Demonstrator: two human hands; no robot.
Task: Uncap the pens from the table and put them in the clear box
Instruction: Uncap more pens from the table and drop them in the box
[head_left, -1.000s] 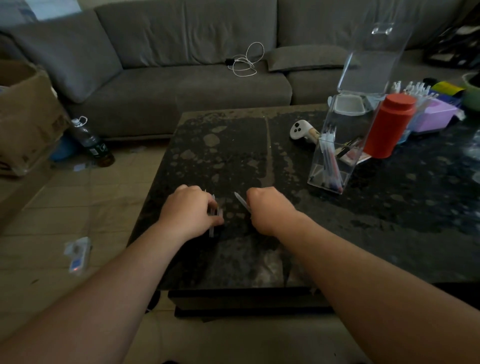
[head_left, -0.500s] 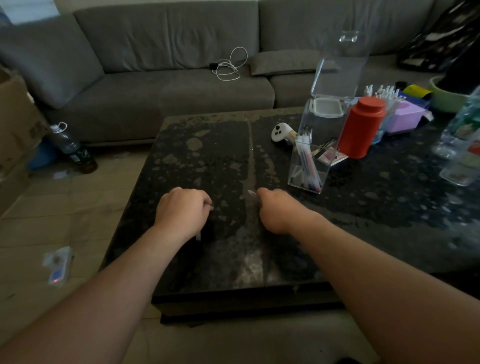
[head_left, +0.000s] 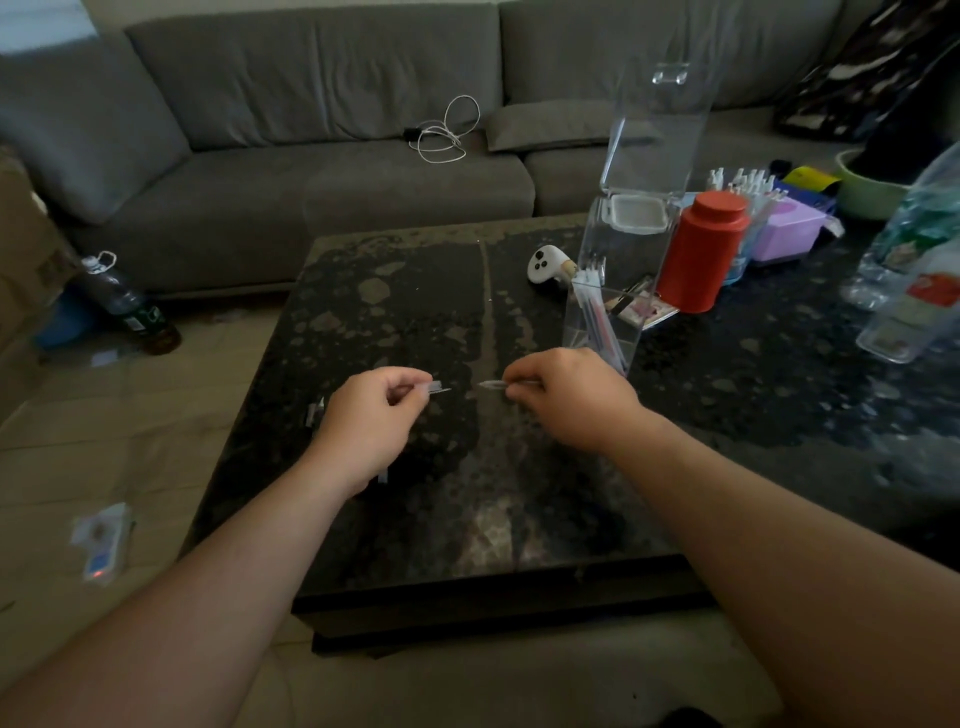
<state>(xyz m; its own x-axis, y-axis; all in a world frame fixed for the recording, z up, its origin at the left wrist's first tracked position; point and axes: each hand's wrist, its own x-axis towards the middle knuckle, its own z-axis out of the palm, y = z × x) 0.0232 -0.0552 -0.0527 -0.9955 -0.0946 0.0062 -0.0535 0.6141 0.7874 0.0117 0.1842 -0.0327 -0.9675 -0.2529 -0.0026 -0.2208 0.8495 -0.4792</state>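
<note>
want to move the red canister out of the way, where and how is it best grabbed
Take the red canister around its straight cylindrical body, below the stepped lid, fingers wrapping from its front right. It stands upright on the table, and that side looks open, while the clear box stands close on its left and a purple tub crowds behind.

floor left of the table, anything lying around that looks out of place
Yes. A plastic bottle lies tipped against the foot of the sofa, and a small clear packet lies loose on the tiles nearer the camera. Neither looks put away; both seem dropped. A white cable also sprawls on the sofa seat.
</note>
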